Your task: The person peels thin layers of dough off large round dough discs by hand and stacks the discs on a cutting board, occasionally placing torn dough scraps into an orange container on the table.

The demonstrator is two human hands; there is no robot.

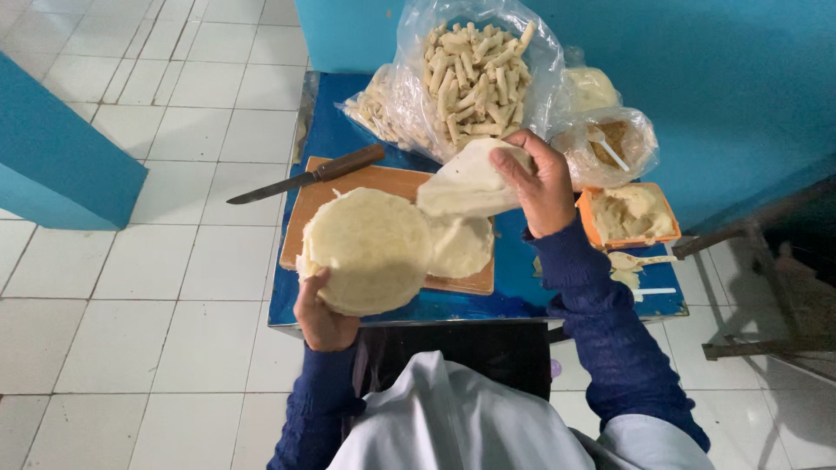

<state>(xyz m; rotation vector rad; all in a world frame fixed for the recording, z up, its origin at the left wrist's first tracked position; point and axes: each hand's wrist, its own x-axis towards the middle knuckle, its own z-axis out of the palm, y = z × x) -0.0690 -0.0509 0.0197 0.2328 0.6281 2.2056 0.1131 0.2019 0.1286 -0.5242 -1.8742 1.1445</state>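
Observation:
My left hand [320, 315] grips a stack of pale round dough wrappers [370, 248] from below, held over the near edge of a wooden cutting board [461, 280]. My right hand [540, 187] pinches a single thin wrapper [466, 184], lifted and folded above the board. Another round wrapper [461, 248] lies flat on the board between the two hands.
A knife [305, 176] with a brown handle lies across the board's far left corner. The small blue table [340, 130] also holds a clear bag of rolled dough sticks [475, 74], smaller bags [614, 139], an orange tub of filling [627, 213] and a spoon [640, 259]. White tiled floor lies to the left.

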